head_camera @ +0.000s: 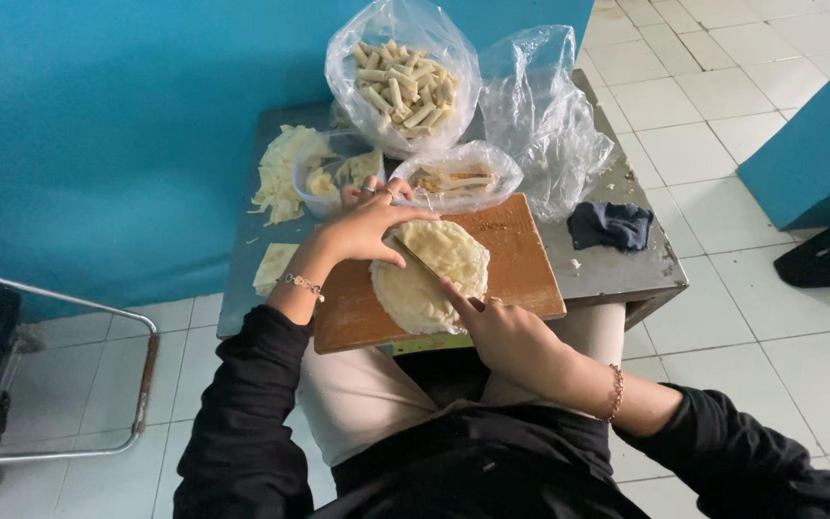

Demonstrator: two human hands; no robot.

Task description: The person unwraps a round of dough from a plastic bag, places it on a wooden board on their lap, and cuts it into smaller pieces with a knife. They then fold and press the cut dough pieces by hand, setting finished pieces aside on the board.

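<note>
1. The left hand lies spread, palm down, on the upper left edge of the round stack of thin dough sheets, centre frame.
2. The right hand grips a knife, forefinger extended along the blade across the stack.
3. The stack sits on a wooden cutting board.

Stack of round wrappers: pale cream, thin, flat in a neat pile | lies at the middle of a brown wooden board | knife: slim blade laid diagonally across the stack's top, mostly hidden by hands
</note>
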